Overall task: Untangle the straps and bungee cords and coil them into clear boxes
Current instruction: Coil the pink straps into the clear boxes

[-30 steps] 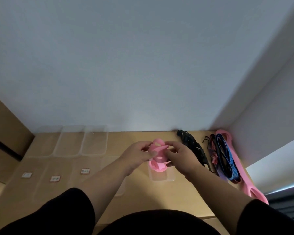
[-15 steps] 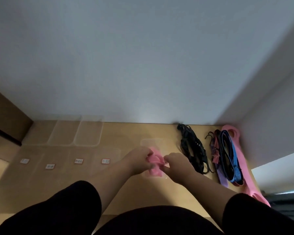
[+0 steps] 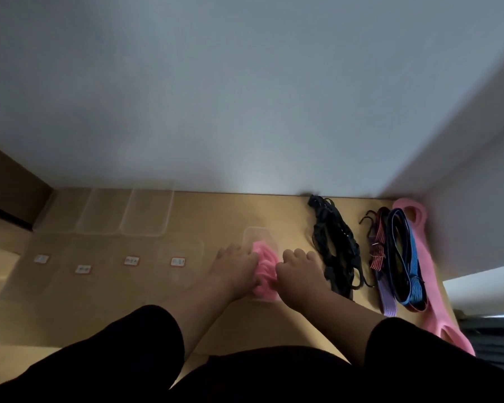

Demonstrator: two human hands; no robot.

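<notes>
The person wears a black top with short sleeves; the left sleeve [image 3: 122, 344] ends above the elbow, its hem loose and rounded; the right sleeve [image 3: 413, 341] ends likewise, cut at about the same height; both forearms are bare down to the wrist; the left hand [image 3: 236, 264] and right hand [image 3: 298, 270] show no rings, watch or gloves; dark cloth fills the bottom edge between the arms.
</notes>
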